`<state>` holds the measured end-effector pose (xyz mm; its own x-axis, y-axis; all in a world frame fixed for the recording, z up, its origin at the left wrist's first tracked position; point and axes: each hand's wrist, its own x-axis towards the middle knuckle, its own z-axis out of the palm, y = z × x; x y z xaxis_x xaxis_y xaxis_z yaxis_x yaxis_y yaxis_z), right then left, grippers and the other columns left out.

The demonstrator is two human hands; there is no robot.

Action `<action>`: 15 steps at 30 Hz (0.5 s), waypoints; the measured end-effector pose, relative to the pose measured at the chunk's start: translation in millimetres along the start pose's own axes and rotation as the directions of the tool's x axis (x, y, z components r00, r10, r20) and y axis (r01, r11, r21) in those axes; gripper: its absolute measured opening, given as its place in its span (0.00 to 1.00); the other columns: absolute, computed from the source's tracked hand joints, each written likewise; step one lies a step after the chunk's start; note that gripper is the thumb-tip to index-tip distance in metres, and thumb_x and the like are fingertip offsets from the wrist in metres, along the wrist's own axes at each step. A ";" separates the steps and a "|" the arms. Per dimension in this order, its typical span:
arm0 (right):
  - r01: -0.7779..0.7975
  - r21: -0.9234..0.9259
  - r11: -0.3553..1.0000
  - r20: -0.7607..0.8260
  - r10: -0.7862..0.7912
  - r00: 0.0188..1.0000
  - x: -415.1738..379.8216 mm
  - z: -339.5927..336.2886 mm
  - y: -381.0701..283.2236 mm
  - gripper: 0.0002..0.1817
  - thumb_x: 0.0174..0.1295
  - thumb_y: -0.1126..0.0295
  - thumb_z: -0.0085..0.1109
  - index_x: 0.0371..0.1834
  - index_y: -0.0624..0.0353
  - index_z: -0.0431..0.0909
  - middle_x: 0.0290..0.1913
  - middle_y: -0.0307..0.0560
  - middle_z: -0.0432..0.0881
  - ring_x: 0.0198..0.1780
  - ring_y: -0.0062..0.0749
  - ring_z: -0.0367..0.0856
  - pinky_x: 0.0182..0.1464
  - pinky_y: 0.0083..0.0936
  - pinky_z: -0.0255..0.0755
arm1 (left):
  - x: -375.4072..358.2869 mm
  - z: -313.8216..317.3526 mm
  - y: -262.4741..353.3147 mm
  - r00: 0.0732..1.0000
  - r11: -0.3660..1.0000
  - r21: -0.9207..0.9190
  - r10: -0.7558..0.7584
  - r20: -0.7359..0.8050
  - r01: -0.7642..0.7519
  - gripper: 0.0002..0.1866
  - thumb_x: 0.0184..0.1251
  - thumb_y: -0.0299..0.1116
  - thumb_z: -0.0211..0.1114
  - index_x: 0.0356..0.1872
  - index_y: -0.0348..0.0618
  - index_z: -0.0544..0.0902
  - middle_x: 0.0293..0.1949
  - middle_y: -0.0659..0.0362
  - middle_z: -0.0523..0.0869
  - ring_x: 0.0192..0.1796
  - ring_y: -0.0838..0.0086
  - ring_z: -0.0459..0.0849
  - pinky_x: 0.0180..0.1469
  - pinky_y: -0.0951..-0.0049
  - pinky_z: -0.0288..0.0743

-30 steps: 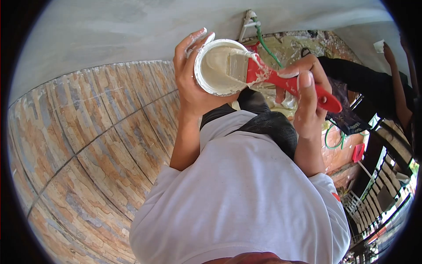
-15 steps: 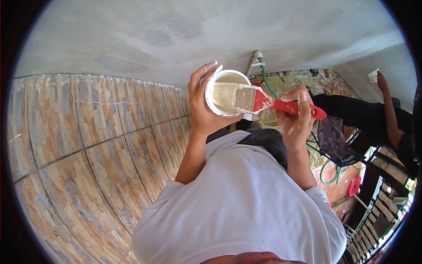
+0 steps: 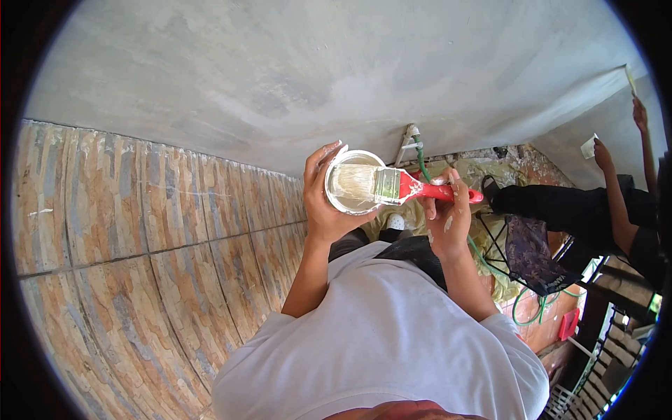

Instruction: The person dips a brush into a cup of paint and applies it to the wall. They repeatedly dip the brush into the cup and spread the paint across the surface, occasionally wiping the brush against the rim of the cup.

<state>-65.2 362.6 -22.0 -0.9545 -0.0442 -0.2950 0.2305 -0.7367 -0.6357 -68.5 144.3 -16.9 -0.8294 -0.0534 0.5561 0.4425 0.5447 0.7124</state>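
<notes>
My left hand (image 3: 323, 203) is wrapped around a white paint cup (image 3: 333, 197), its open mouth facing up toward me. In my right hand (image 3: 449, 213) is a paintbrush (image 3: 432, 190) with a red handle, gripped near the handle's end. The brush lies flat over the cup's mouth, with its pale, paint-coated bristles above the inside and its metal band across the rim. White paint marks the handle and the fingers of both hands. How much paint the cup holds is partly hidden by the bristles.
A grey wall (image 3: 280, 84) rises ahead, meeting a stone-patterned tiled surface (image 3: 140, 210) on the left. Near a pipe hangs a green hose (image 3: 422, 161). At right, another person (image 3: 560, 203) reaches to the wall, by a folding chair (image 3: 525, 248) and a paint-spotted sheet (image 3: 448, 157).
Cup, brush and both hands sit lower in view, and the brush has shifted left, further over the cup. The other person has raised an arm with a tool to the wall.
</notes>
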 end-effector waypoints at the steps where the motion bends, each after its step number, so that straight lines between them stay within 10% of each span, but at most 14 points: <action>1: 0.007 -0.017 1.000 0.013 -0.007 1.000 0.7 0.0 0.9 0.20 0.80 0.49 0.51 0.39 0.54 0.72 0.28 0.42 0.75 0.22 0.24 0.68 0.28 0.21 0.60 | 1.1 0.0 0.5 1.000 1.000 0.002 -0.007 0.001 0.007 0.49 0.32 0.38 0.88 0.65 0.33 0.80 0.67 0.45 0.78 0.70 0.51 0.79 0.70 0.53 0.74; 15: 0.096 -0.141 0.985 0.010 -0.095 0.995 -0.7 2.1 -4.3 0.18 0.81 0.48 0.45 0.43 0.52 0.68 0.21 0.34 0.66 0.19 0.21 0.63 0.31 0.19 0.61 | 4.6 -0.2 -2.2 0.999 0.998 -0.055 -0.003 -0.036 0.001 0.47 0.33 0.38 0.88 0.64 0.36 0.82 0.67 0.47 0.77 0.68 0.53 0.80 0.67 0.54 0.79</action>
<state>-65.9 364.3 -17.5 -0.9740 0.0191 -0.2256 0.1624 -0.6352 -0.7551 -73.2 142.7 -15.9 -0.8179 -0.0845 0.5691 0.4600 0.4980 0.7351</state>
